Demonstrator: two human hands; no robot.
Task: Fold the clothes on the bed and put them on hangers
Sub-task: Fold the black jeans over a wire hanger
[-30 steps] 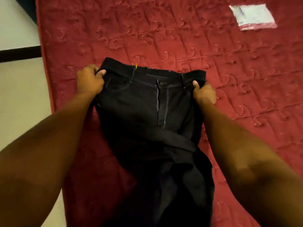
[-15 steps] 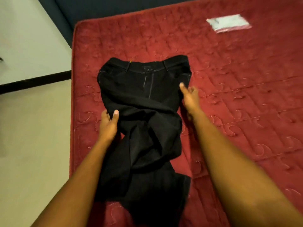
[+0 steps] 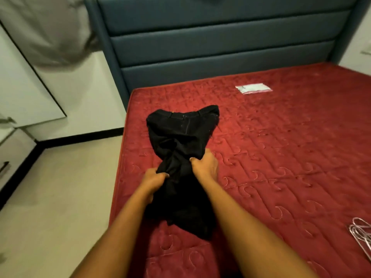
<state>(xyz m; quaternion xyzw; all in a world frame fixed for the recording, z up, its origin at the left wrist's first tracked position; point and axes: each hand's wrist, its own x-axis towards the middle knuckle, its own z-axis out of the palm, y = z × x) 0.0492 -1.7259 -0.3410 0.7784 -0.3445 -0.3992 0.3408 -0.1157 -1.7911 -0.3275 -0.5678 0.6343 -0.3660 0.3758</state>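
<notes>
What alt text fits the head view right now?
The left hand and right hand grip the bunched middle of black trousers lying on a red mattress, waistband toward the blue headboard. Pink wire hangers lie at the view's right edge.

In front of me a red quilted mattress [image 3: 281, 157] meets a blue padded headboard [image 3: 220, 47]. On my left, cream floor [image 3: 60, 187], black skirting [image 3: 80, 137], pale wall [image 3: 90, 93], white drawers [image 3: 12, 153].
</notes>
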